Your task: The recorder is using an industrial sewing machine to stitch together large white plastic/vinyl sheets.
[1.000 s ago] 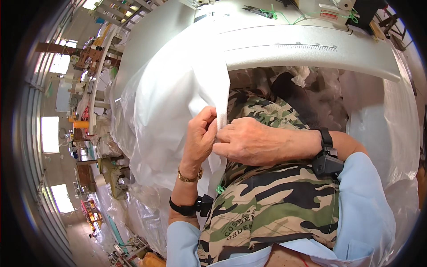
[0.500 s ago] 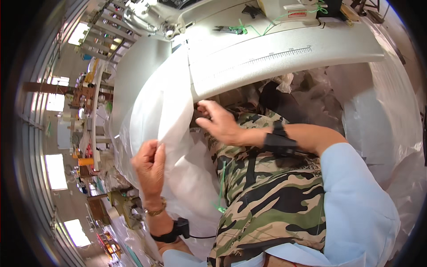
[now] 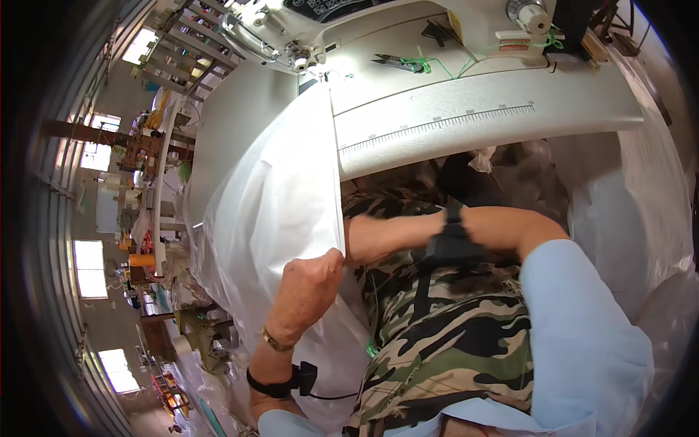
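Note:
A sheet of white woven fabric point(image 3: 291, 182) runs from under the sewing machine's needle area point(image 3: 306, 62) down over the table's near edge toward my lap. Its right edge is drawn nearly straight. At the lower end of that edge my left hand point(image 3: 309, 291) is closed, pinching the fabric between thumb and fingers. My right hand point(image 3: 358, 237) reaches in from the right, just above the left one. Its fingers pass behind the fabric's edge, so their grip is hidden.
The pale machine table has a printed ruler point(image 3: 437, 124) along its near edge. Thread snips point(image 3: 400, 63) with green thread lie on it, beside a small black object point(image 3: 440, 33). Clear plastic sheeting point(image 3: 633, 189) hangs at the right. Workshop shelves and benches stand far left.
My left hand has moved right and slightly down, pulling the fabric edge straight. My right hand has dropped from near the table edge to behind the fabric. The view has shifted a little.

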The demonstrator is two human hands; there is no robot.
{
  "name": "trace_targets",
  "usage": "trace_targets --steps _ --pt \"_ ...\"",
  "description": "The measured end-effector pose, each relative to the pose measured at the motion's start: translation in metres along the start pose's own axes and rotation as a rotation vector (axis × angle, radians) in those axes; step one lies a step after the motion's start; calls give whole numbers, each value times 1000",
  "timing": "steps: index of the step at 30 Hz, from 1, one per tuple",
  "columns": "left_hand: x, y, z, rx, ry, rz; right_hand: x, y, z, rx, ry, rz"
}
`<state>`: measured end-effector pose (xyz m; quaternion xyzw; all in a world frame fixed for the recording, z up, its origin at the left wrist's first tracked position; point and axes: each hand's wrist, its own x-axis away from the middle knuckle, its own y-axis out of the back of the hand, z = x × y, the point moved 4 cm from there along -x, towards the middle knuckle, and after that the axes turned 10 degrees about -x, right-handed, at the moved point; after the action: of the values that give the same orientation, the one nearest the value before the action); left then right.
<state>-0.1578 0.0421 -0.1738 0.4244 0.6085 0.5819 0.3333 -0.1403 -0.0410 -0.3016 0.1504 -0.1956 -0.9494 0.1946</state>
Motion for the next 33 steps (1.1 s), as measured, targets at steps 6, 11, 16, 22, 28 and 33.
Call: trace_targets --steps 6,11,16,22,28,33 --pt "-6 -6 9 450 85 101 36 115 37 535 190 -429" --pt "-36 14 5 418 -39 220 22 121 16 678 373 -404" --pt "-116 44 47 -85 -85 -209 28 118 16 539 418 -471" --pt "-204 4 81 -220 159 -332 26 119 20 338 417 -440" --pt "-226 -7 88 -240 306 -314 27 124 19 322 351 -452" --pt "-226 -10 92 -228 272 -322 25 122 20 282 344 -474"
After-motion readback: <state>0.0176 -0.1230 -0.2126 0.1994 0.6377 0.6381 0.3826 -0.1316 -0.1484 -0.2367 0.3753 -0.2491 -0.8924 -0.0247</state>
